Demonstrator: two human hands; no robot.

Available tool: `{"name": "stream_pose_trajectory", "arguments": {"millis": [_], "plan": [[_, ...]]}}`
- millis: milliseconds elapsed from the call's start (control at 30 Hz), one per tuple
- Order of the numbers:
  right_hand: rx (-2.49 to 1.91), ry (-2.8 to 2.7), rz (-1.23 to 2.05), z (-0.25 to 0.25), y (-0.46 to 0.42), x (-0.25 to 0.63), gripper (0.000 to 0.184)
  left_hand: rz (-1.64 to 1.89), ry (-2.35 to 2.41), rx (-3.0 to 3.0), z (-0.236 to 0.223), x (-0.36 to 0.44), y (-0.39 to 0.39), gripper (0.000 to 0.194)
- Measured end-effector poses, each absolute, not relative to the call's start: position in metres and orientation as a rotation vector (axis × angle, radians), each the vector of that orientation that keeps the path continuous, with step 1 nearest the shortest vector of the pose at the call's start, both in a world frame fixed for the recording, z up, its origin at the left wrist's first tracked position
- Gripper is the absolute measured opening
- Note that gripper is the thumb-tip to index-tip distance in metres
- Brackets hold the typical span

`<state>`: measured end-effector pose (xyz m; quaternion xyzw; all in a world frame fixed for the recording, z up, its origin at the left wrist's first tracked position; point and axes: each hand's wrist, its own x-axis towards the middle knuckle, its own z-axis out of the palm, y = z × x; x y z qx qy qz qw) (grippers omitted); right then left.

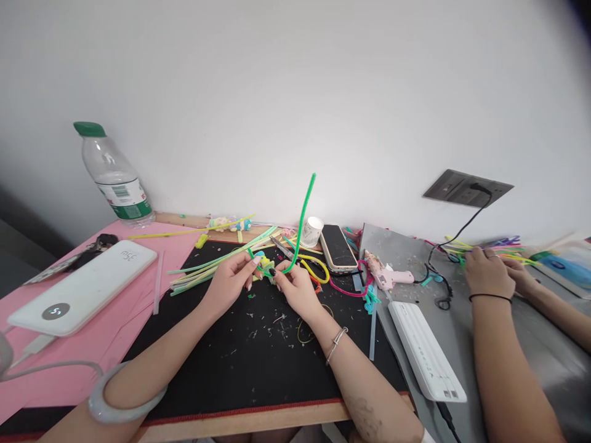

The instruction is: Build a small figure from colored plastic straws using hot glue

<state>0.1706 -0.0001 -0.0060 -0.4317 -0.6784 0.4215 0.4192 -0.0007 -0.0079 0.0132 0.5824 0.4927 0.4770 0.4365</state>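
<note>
Over the black mat (231, 357), my left hand (234, 274) and my right hand (295, 286) meet with their fingertips pinched close together. Between them is a small pipe-cleaner figure (264, 263) in yellow-green and blue, partly covered by the fingers. A green pipe cleaner (302, 221) rises from my right fingers, its free end bent upward to the wall. Its other end runs into the figure toward my left fingertips. Scissors (282, 247) lie just behind the hands. A bundle of pale green and yellow pipe cleaners (198, 277) rests beside my left hand.
A white power bank (87, 286) and a bottle (120, 178) stand at left. Behind my right hand are a paper cup (313, 231) and a phone (339, 247). Rightward are a pink glue gun (390, 275), another power bank (427, 351) and a co-worker's hands (489, 274).
</note>
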Motion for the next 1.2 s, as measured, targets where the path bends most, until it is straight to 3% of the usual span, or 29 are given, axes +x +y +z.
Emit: {"name": "stream_pose_trajectory", "arguments": {"millis": [500,1000,1200], "plan": [[-1.097,-1.516,0.951,-0.011,0.0062,0.1776,0.044,0.662,0.955,1.662,0.0107,0.0035,-0.014,0.028],[-1.054,-1.599,1.062,-0.0052,0.0014,0.174,0.044,0.45,0.763,1.513,0.0108,0.0056,-0.0176,0.035],[-1.044,-1.542,0.998,-0.0086,0.0058,0.1784,0.044,0.599,0.811,1.436,0.0075,0.0075,-0.0164,0.031]]}}
